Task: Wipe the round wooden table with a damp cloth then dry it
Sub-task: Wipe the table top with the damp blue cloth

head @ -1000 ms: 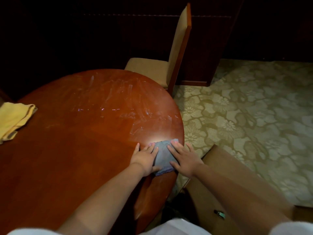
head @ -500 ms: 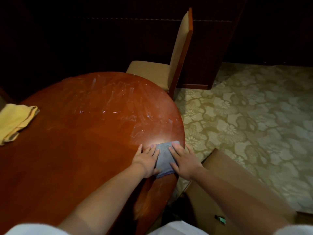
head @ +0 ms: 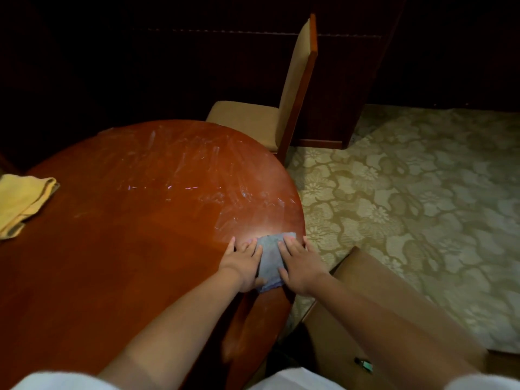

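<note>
Pressing down on the gray cloth [head: 270, 258], I have both palms flat against it at the right edge of the round wooden table [head: 118, 266]. My left hand [head: 244, 264] covers the cloth's left side, fingers straight and spread a little, the thumb reaching under its near corner. My right hand [head: 298, 266] lies on the cloth's right side, fingers straight and pointing away from me, the outermost one reaching the table's rim. Neither hand curls around the fabric; both lie wide and flat on top of it. Between my 2 hands a strip of the folded cloth shows, running from a far edge near my fingertips down to a rumpled near corner.

Beyond my fingers the tabletop carries pale streaks [head: 197, 175] and smears across its far half, with a bright glare spot just ahead of the cloth. The near half of the wood looks darker and plainer. At the left edge of the table, well apart from my hands, lies a folded yellow cloth [head: 24, 201].

Behind the table stands a wooden chair [head: 298, 88] with a tan seat and back, side-on to me. To my right is another tan seat [head: 363, 280], close to my right forearm. A patterned floral carpet [head: 422, 198] covers the floor on the right.
</note>
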Demonstrator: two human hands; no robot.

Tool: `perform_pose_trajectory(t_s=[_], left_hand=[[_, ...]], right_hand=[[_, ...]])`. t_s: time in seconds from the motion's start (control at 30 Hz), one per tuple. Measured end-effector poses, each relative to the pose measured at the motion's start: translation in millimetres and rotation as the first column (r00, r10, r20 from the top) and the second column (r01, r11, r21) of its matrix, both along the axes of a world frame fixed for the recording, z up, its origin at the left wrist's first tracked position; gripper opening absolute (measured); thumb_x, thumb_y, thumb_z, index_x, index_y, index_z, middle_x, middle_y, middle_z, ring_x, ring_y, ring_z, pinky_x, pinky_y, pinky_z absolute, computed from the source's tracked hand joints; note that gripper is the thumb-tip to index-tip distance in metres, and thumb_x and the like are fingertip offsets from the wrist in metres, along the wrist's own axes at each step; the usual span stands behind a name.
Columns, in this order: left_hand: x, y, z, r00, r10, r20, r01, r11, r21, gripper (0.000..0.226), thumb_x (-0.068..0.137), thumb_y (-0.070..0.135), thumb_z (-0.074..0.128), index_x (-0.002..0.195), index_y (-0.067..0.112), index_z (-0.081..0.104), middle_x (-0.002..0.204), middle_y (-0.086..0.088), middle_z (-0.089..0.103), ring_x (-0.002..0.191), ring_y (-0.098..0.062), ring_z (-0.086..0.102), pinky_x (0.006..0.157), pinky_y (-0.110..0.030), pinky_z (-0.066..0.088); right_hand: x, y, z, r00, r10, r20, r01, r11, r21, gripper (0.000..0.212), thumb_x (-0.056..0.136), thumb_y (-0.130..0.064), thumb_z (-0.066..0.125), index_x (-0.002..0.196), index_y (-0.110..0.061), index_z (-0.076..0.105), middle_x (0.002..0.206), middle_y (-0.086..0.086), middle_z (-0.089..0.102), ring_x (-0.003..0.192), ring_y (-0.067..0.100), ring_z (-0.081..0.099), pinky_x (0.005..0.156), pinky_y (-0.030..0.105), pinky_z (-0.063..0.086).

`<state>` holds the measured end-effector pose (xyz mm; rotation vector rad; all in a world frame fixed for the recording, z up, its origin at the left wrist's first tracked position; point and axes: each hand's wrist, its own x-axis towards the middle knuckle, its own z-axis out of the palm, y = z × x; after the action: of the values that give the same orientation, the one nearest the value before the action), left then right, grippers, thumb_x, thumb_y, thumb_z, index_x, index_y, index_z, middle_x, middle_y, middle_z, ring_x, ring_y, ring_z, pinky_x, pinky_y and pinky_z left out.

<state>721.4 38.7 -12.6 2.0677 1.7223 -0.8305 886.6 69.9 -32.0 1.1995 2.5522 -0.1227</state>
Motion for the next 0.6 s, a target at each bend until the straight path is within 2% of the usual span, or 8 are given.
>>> perform_pose_trajectory(t_s=[0.03, 0.07, 0.13, 0.17, 0.23, 0.33, 0.47, 0.6], left_hand=[[-0.1, 3.0, 0.9, 1.000, -0.003, 0.001, 0.003, 1.000, -0.002, 0.089, 0.092, 0.062, 0.038, 0.152, 0.013, -0.005, 0.160, -0.007, -0.009, 0.147, -0.021, -0.005, 0.115, -0.054, -0.008], [-0.8, 4.0, 2.3, 1.000, -0.016, 0.003, 0.016, 1.000, -0.002, 0.089, 0.092, 0.062, 0.038, 0.152, 0.013, -0.005, 0.160, -0.007, -0.008, 0.147, -0.022, -0.003, 0.115, -0.054, -0.008], [-3.1, 0.0, 3.0, 0.998, -0.053, 0.020, 0.053, 0.999, 0.011, 0.088, 0.092, 0.061, 0.040, 0.152, 0.014, -0.003, 0.160, -0.007, -0.007, 0.147, -0.022, -0.002, 0.115, -0.055, -0.008], [-4.5, -3.4, 2.8, 0.997, -0.071, 0.038, 0.070, 0.997, 0.014, 0.088, 0.092, 0.060, 0.041, 0.153, 0.014, -0.003, 0.160, -0.006, -0.007, 0.147, -0.021, -0.003, 0.115, -0.054, -0.009], [-6.7, -10.2, 1.8, 0.993, -0.088, 0.076, 0.088, 0.996, 0.009, 0.087, 0.092, 0.058, 0.041, 0.152, 0.015, -0.004, 0.160, -0.006, -0.010, 0.147, -0.020, -0.006, 0.115, -0.053, -0.009], [-5.8, -11.7, 0.0, 0.993, -0.084, 0.086, 0.084, 0.996, 0.005, 0.089, 0.092, 0.059, 0.041, 0.152, 0.015, -0.006, 0.160, -0.005, -0.011, 0.147, -0.020, -0.008, 0.115, -0.054, -0.008], [2.7, -1.6, 0.7, 0.997, -0.020, 0.081, 0.019, 1.000, 0.011, 0.091, 0.090, 0.062, 0.042, 0.152, 0.013, -0.003, 0.160, -0.006, -0.007, 0.147, -0.021, -0.006, 0.115, -0.053, -0.008], [6.0, -6.1, 0.5, 0.995, -0.047, 0.088, 0.046, 0.999, 0.007, 0.089, 0.092, 0.060, 0.041, 0.152, 0.013, -0.004, 0.160, -0.006, -0.009, 0.147, -0.023, -0.006, 0.116, -0.053, -0.007]], right_hand=[[-1.1, 3.7, 1.0, 1.000, 0.003, 0.000, -0.003, 1.000, 0.002, 0.067, 0.098, -0.046, 0.028, 0.151, -0.006, 0.014, 0.158, 0.015, 0.014, 0.146, 0.024, 0.012, 0.117, 0.044, 0.005], [-0.1, 4.9, 1.7, 1.000, 0.013, -0.017, -0.013, 1.000, 0.022, 0.064, 0.097, -0.046, 0.032, 0.147, -0.006, 0.026, 0.152, 0.016, 0.028, 0.140, 0.026, 0.026, 0.115, 0.043, 0.015], [6.1, -1.5, 1.8, 0.994, 0.046, -0.100, -0.035, 0.994, 0.108, 0.048, 0.094, -0.044, 0.036, 0.124, -0.010, 0.053, 0.120, 0.012, 0.057, 0.108, 0.025, 0.054, 0.093, 0.038, 0.036], [9.6, -9.6, -1.4, 0.991, 0.053, -0.124, -0.035, 0.990, 0.140, 0.043, 0.093, -0.043, 0.035, 0.110, -0.013, 0.061, 0.103, 0.008, 0.063, 0.091, 0.022, 0.059, 0.082, 0.036, 0.039], [15.2, -25.5, -10.0, 0.990, 0.048, -0.131, -0.032, 0.992, 0.121, 0.046, 0.091, -0.040, 0.034, 0.098, -0.011, 0.070, 0.089, 0.007, 0.067, 0.078, 0.022, 0.063, 0.074, 0.033, 0.044], [19.2, -23.8, -17.0, 0.986, 0.039, -0.165, -0.015, 0.990, 0.141, 0.054, 0.088, -0.038, 0.035, 0.102, -0.001, 0.072, 0.096, 0.014, 0.071, 0.085, 0.027, 0.068, 0.079, 0.034, 0.053], [17.1, 1.3, -11.9, 0.992, 0.009, -0.124, 0.007, 0.992, 0.125, 0.054, 0.087, -0.037, 0.033, 0.107, -0.005, 0.071, 0.107, 0.012, 0.070, 0.098, 0.024, 0.067, 0.086, 0.039, 0.054], [19.3, -13.1, -12.1, 0.976, -0.004, -0.218, 0.028, 0.993, 0.111, 0.038, 0.083, -0.035, 0.037, 0.084, -0.013, 0.068, 0.077, 0.005, 0.065, 0.069, 0.021, 0.062, 0.068, 0.030, 0.051]])
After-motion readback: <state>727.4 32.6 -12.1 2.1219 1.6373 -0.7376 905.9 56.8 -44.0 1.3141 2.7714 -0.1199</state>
